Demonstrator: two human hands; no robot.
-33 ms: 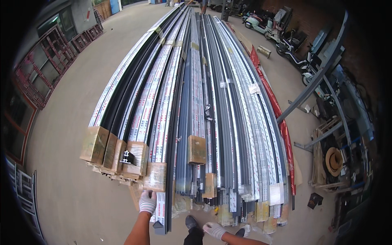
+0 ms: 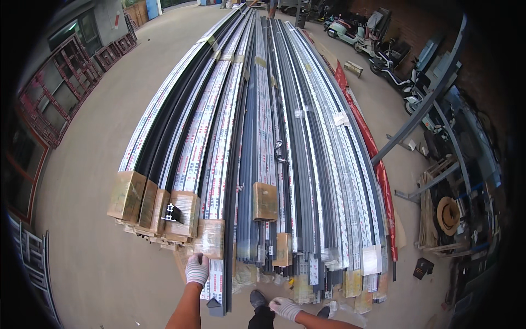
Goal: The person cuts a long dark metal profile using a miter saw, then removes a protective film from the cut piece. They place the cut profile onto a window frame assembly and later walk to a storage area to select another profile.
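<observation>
My left hand (image 2: 197, 270), in a white striped glove, is closed at the left edge of a long dark profile (image 2: 217, 282) with white printed film. This profile sticks out toward me past the bundles, just below a cardboard-wrapped end (image 2: 209, 238). A small dark angled piece (image 2: 212, 303) shows at its near tip. My right hand (image 2: 285, 308), gloved the same way, hangs low beside my legs, fingers curled in; I see nothing in it. Ahead of both hands lies a wide stack of long profiles (image 2: 219, 131), several ends wrapped in cardboard and tape.
Red sheeting (image 2: 366, 134) runs along the stack's right side. Further right are a grey metal frame (image 2: 419, 118), parked scooters (image 2: 350, 32) and a straw hat (image 2: 448, 216). A metal ladder (image 2: 34, 257) and reddish frames (image 2: 60, 88) stand left. Plastic scraps lie near my shoes (image 2: 258, 299).
</observation>
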